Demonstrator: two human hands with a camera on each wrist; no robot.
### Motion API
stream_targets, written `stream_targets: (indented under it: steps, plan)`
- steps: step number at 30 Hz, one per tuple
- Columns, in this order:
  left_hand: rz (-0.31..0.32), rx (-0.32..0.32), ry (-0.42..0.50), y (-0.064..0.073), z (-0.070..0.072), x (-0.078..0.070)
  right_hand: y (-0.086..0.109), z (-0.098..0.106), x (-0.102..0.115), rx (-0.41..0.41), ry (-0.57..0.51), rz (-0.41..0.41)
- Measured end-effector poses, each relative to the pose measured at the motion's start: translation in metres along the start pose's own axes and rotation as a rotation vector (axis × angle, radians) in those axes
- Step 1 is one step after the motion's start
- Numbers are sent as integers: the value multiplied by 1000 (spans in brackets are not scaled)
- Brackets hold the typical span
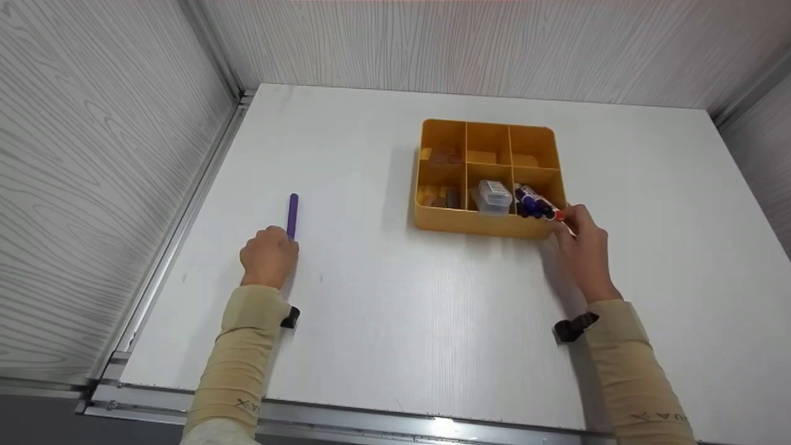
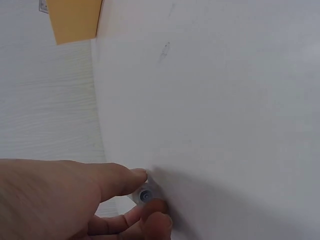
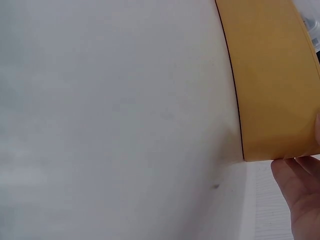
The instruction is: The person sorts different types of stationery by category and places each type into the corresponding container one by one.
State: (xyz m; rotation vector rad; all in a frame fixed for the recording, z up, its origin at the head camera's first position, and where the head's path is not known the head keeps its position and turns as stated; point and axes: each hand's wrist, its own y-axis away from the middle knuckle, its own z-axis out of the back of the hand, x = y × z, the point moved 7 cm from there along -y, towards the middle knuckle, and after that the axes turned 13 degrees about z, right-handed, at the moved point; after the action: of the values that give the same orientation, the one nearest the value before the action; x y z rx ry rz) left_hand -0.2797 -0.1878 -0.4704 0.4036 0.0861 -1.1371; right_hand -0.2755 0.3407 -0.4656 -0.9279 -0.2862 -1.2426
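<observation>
In the head view my left hand (image 1: pixel 269 256) grips the near end of a slim purple pen (image 1: pixel 293 213), which points away from me. The left wrist view shows the pen's round, pale end (image 2: pixel 145 195) pinched between thumb and fingers. On the right stands a yellow divided organizer box (image 1: pixel 482 224). My right hand (image 1: pixel 584 247) holds its near right corner, the fingers (image 3: pixel 287 175) against the side wall and the thumb on the front wall. Several markers (image 1: pixel 536 203) lean in the near right compartment, the red end of one close to the right thumb.
A clear plastic case (image 1: pixel 494 196) stands in the box's near middle compartment. Small brownish pieces (image 1: pixel 451 198) lie in the near left one, and a reddish-brown item (image 1: pixel 442 154) in the far left. Wood-grain panels (image 1: pixel 395 46) wall in the white table (image 1: pixel 371 321).
</observation>
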Motion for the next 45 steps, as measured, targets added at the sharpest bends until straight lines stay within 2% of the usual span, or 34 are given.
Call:
stream_targets:
  steps: [9, 13, 23, 28, 33, 35, 37, 42, 45]
  plan:
    - [-26, 78, 37, 3, -3, -12, 0, 1, 0, 93, -15, -43]
    - [-38, 93, 59, 5, -2, -20, -2, 2, 1, 128, -15, -28]
    - [-100, 75, 80, 16, 5, -47, -2, 2, 4, 122, -17, -36]
    - [-142, 75, 91, 23, 9, -62, -2, 2, 5, 215, -5, -54]
    - [-206, 45, 117, 32, 14, -80, -2, 5, 13, 299, 5, -42]
    - [-226, 41, 132, 37, 15, -86, -3, 9, 20, 277, 13, -14]
    - [-246, 42, 151, 42, 15, -94, -6, 15, 30, 219, 29, 27]
    - [-302, 86, 215, 56, 13, -122, -13, 34, 62, -13, 126, 175]
    - [-344, 117, 247, 64, 9, -140, -15, 39, 80, -102, 164, 240]
